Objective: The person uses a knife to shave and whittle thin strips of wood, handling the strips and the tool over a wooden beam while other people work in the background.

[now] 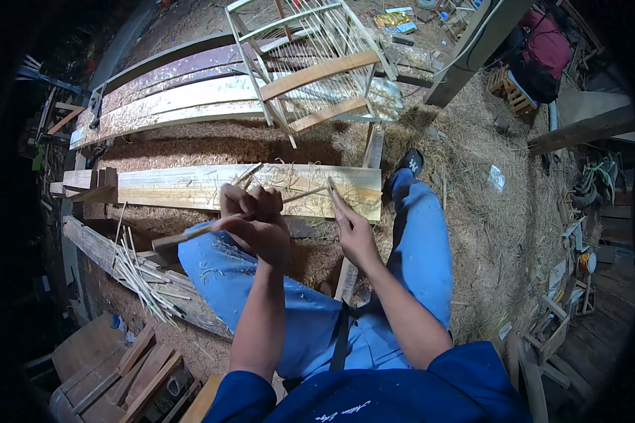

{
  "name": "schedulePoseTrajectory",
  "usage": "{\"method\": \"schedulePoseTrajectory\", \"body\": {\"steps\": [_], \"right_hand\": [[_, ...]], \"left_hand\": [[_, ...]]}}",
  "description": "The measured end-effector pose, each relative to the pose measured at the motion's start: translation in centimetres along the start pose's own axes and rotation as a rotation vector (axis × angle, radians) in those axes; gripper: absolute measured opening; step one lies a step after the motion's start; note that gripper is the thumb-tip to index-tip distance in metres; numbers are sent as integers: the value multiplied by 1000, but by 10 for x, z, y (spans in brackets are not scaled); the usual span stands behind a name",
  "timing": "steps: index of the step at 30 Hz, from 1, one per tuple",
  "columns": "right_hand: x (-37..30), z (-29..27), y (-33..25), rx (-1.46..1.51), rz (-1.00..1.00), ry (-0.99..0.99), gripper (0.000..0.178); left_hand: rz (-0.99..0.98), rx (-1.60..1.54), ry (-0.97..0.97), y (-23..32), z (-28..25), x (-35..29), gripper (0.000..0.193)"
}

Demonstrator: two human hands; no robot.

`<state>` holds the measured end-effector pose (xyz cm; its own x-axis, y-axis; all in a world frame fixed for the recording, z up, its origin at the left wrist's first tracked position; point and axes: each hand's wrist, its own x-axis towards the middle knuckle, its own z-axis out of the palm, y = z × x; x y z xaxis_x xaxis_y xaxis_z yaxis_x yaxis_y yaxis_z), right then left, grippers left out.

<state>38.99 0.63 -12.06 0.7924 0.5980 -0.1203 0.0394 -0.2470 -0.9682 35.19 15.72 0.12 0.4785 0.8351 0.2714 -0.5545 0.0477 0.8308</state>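
Observation:
My left hand (257,215) is closed above the workbench plank, its knuckles bunched together. From its lower left side juts a wooden handle-like piece (183,236) with a darker, blunt end; whatever it joins is hidden in the fist. A thin wooden stick (305,194) slants up to the right between my two hands. My right hand (354,229) pinches the stick's far end with thumb and fingers stretched forward. Beneath both hands lies a pale wooden plank (190,187), strewn with curled shavings (296,176).
A slatted wooden frame (317,74) rests on a long bench (169,106) ahead, covered with shavings. Several thin sticks (141,275) lie at my left on a rough board. Wooden posts (466,56) stand at the right. Wood scraps (148,374) are piled lower left.

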Motion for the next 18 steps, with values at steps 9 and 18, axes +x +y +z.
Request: {"method": "schedulePoseTrajectory", "body": {"steps": [9,18], "right_hand": [[-11,-16,-21,554,420,-106,34],[-14,-9,-22,152,126,-54,51]], "left_hand": [[29,45,51,-2,-4,6,64],[81,24,36,8,7,4,67]]}}
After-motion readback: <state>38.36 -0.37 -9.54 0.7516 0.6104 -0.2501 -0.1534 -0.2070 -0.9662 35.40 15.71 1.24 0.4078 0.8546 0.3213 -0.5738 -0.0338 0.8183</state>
